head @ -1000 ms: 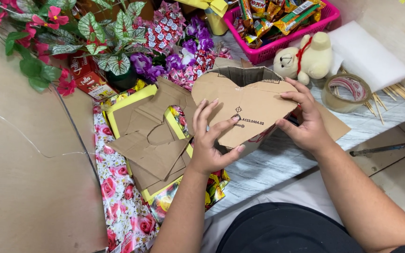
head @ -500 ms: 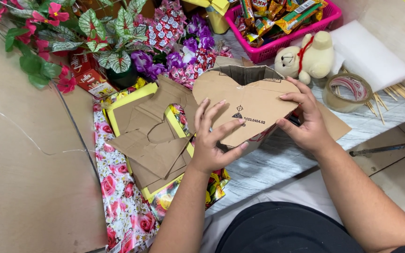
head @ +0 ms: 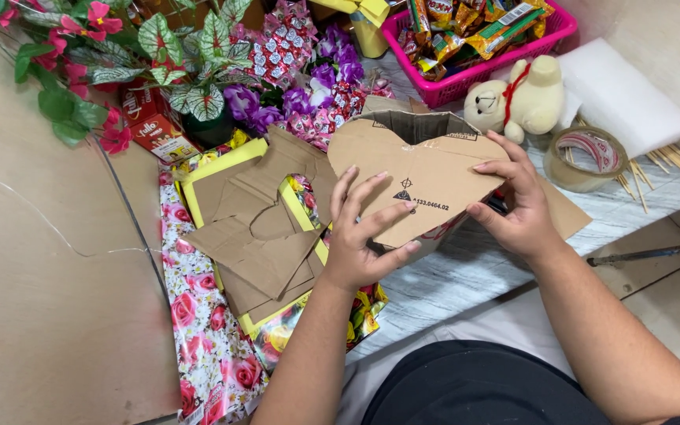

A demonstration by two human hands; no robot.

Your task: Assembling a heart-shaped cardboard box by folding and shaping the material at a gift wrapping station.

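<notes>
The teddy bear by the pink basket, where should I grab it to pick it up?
Take the teddy bear around its round body, coming from the front, the near side. It sits facing that way with the pink basket close behind it and the tape roll to its right, so the front looks the clearest way in.
</notes>
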